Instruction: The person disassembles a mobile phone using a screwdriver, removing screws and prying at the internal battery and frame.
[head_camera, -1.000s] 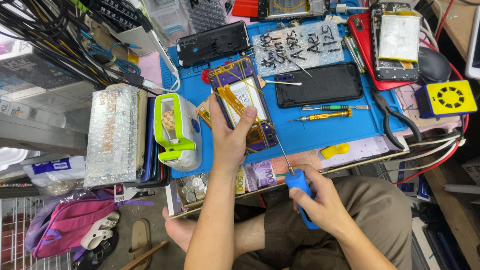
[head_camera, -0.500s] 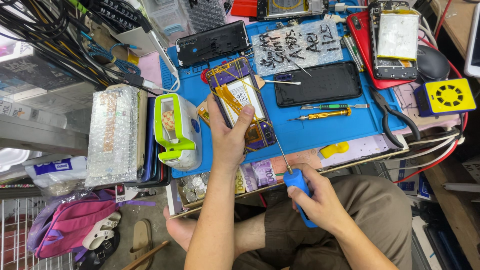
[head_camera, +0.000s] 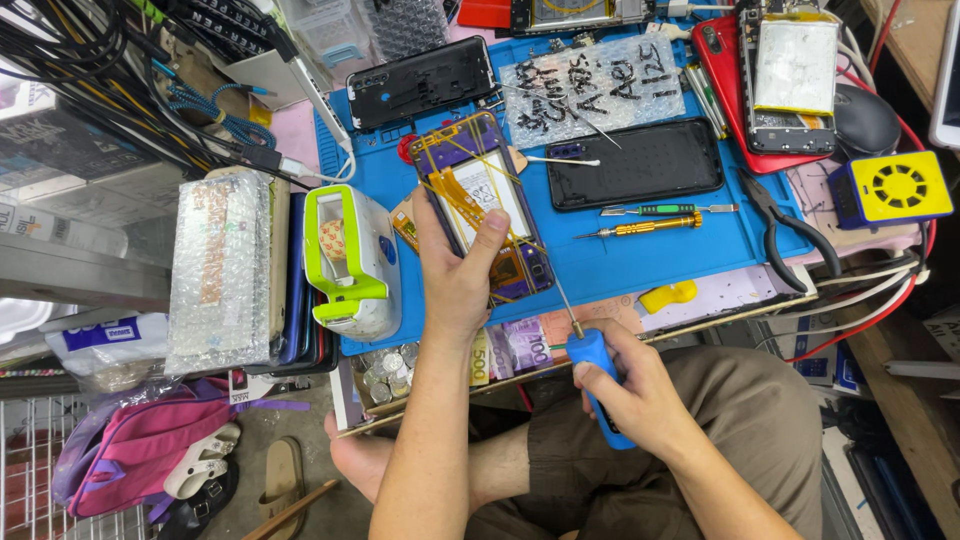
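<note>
I've got my left hand (head_camera: 455, 285) clamped on the opened purple phone body with orange flex ribbons (head_camera: 480, 200) at the near-left part of the blue silicone work mat (head_camera: 610, 265), while my right hand (head_camera: 635, 395) is closed round the blue-handled thin-shaft screwdriver (head_camera: 592, 365), its shaft angled up toward the phone. I'd keep the frame pinned flat and the shaft square to the screw, light pressure only. Count: two loose screwdrivers (head_camera: 640, 226) mid-mat, one black plier (head_camera: 785, 225) at the right edge.
</note>
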